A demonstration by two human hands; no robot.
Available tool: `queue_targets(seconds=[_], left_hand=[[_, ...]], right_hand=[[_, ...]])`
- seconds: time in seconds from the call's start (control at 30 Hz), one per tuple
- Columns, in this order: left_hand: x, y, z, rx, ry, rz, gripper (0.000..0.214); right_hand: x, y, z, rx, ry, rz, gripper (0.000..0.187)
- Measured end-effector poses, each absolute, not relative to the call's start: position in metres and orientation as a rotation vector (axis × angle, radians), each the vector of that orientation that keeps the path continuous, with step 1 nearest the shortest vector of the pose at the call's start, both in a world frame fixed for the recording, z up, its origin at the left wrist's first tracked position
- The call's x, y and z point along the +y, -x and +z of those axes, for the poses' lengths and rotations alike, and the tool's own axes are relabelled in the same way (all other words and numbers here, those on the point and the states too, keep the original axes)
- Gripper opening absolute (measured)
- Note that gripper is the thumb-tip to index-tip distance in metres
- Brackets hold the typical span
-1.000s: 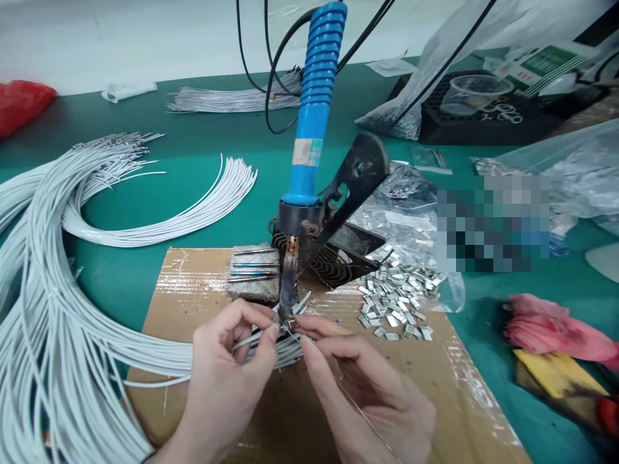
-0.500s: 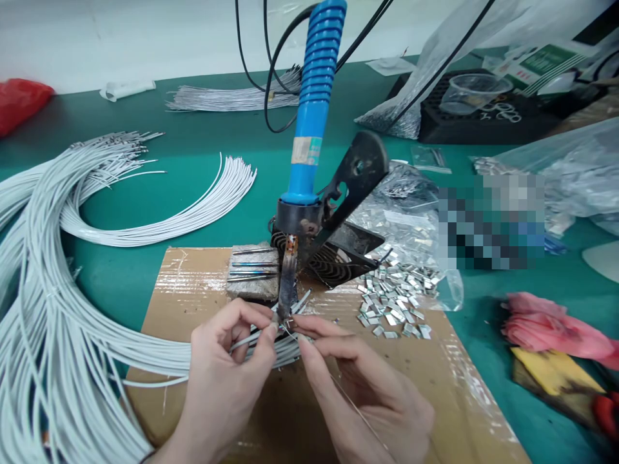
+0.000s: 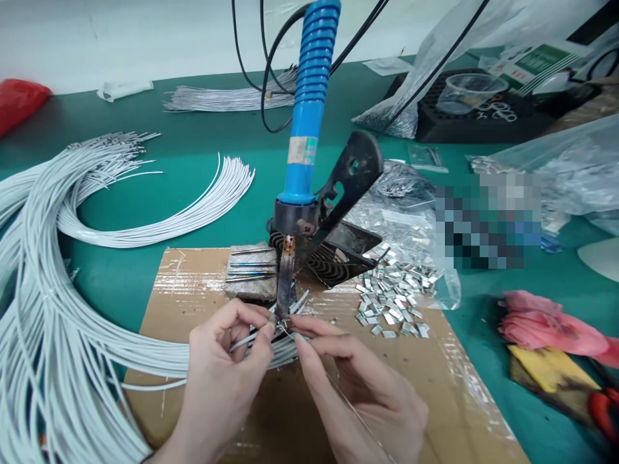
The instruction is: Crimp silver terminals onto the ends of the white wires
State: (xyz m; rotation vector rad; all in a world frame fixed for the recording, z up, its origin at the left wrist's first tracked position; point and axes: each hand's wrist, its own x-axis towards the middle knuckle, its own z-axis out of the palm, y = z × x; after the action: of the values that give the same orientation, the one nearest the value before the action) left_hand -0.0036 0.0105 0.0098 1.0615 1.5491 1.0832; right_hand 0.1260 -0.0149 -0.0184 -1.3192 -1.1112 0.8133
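A blue-handled soldering iron (image 3: 302,151) stands upright in a black stand (image 3: 351,174), its tip (image 3: 284,299) pointing down between my hands. My left hand (image 3: 225,370) pinches the end of a white cable (image 3: 244,340) just left of the tip. In the fingers of my right hand (image 3: 362,386) is a thin solder wire (image 3: 351,405), whose upper end reaches the tip. A small metal piece at the tip is mostly covered by my fingertips. More white cables (image 3: 149,351) pass behind my left hand and end under the iron.
Cardboard (image 3: 184,277) lies beneath my hands on the green table (image 3: 193,187). A block with several metal rods (image 3: 251,270) sits left of the iron. Small metal pieces (image 3: 389,299) are scattered to the right, near a pink cloth (image 3: 536,319) and red-handled tool (image 3: 602,412).
The whole view has shifted slightly, so things appear a little further left. Both hands keep their grips at the iron's tip.
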Motion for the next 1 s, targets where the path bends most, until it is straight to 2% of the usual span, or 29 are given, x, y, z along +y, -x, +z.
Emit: queue_targets(seconds=[0.33, 1.0], left_hand=[[0.0133, -0.0037, 0.0168, 1.539, -0.996, 1.193, 0.013], [0.0102, 0.0022, 0.0089, 1.492, -0.975, 1.113, 0.012]], right_hand=[[-0.0148, -0.126, -0.0184, -1.079, 1.298, 0.827, 0.015], [-0.0155, -0.126, -0.0202, -1.095, 1.314, 0.838, 0.015]])
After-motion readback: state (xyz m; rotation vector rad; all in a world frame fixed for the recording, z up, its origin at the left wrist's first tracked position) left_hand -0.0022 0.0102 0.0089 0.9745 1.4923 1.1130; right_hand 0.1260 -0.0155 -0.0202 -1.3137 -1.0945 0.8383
